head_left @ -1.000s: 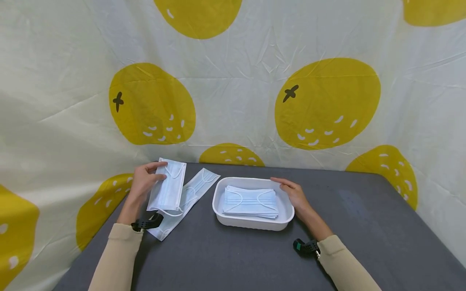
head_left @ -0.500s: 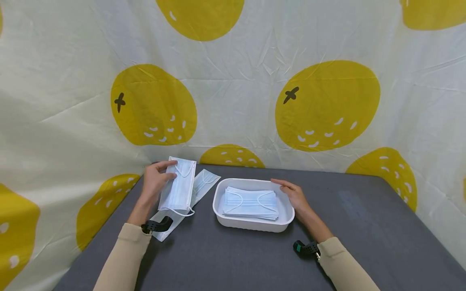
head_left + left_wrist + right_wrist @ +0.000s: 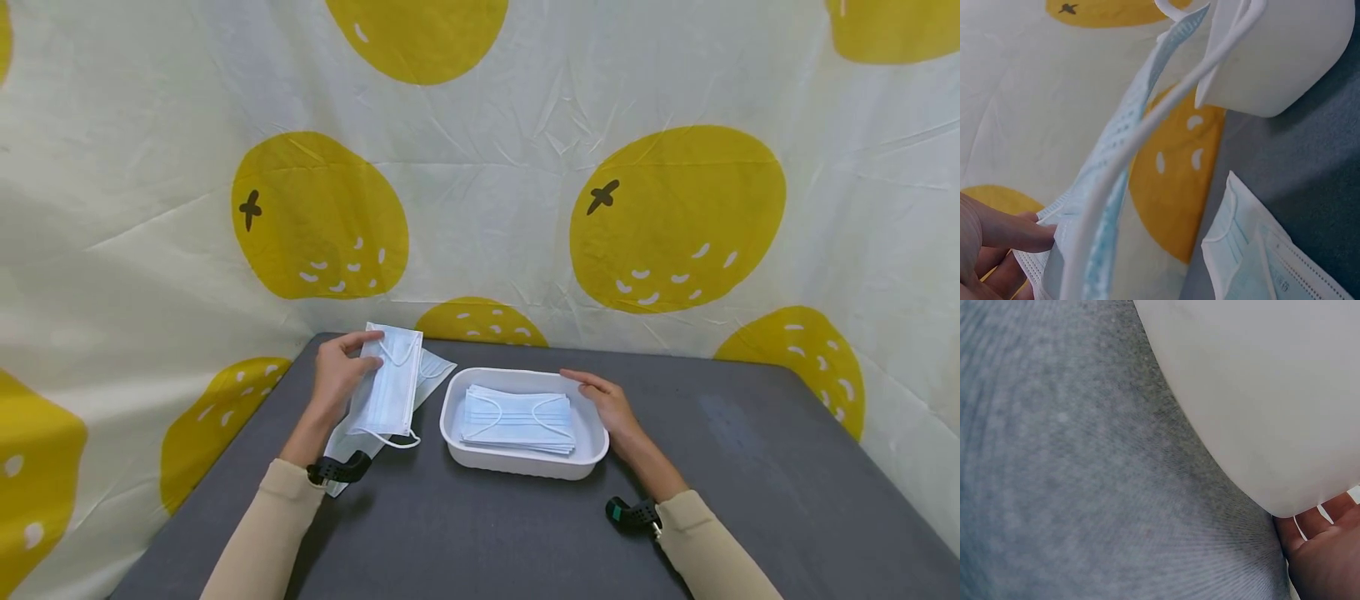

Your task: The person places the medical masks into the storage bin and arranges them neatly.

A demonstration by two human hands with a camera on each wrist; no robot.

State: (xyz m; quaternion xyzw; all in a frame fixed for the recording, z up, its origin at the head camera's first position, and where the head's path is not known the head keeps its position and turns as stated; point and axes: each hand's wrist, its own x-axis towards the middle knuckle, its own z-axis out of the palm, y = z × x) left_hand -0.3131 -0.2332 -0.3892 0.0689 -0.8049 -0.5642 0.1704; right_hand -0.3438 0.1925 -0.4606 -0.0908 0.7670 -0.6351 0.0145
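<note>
My left hand (image 3: 337, 375) pinches a pale blue face mask (image 3: 395, 392) between thumb and fingers, tilted above the table. Its white ear loop dangles at the lower end; in the left wrist view the held mask (image 3: 1116, 140) appears nearly edge-on. Beneath it, partly hidden, loose masks (image 3: 432, 385) overlap on the table. A white plastic tray (image 3: 517, 467) to the right contains a neat stack of masks (image 3: 517, 417) with ear loops on top. My right hand (image 3: 613, 410) touches the tray's far right corner with its fingers extended; in the right wrist view, fingers (image 3: 1338, 506) show beside the tray wall.
A dark grey table (image 3: 480, 533) lies under everything. Behind it hangs a pale curtain (image 3: 487, 208) printed with yellow fruit. Each wrist carries a black strap device, such as the right wrist's (image 3: 632, 512).
My left hand has carried the mask rightward, closer to the tray, covering more of the loose masks. The right hand stays at the tray's corner.
</note>
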